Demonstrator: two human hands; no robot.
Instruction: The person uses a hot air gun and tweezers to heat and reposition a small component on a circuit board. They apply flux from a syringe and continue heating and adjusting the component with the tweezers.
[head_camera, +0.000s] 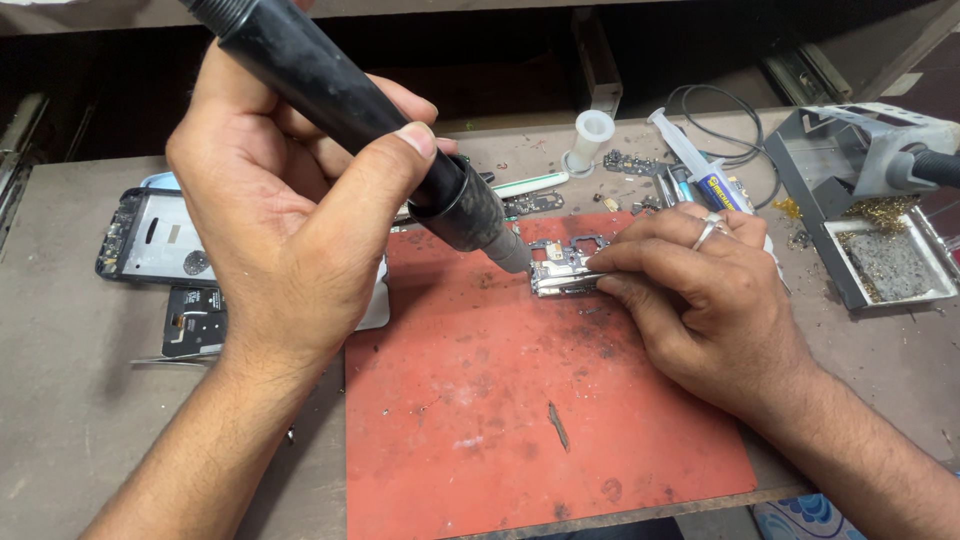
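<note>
A mat (520, 420) is lying on the bench (80, 420). A small board (562, 268) is sitting on the mat, near its back edge. A phone frame (150, 238) is lying left of the mat. A syringe (695, 160) is lying behind it, and a tray (885, 262) is sitting to the right.

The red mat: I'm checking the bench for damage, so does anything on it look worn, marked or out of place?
Yes. The red mat has dark scorch-like smudges below the circuit board, plus a small dark sliver lying loose near its middle. Its surface is scuffed and stained in spots.
</note>
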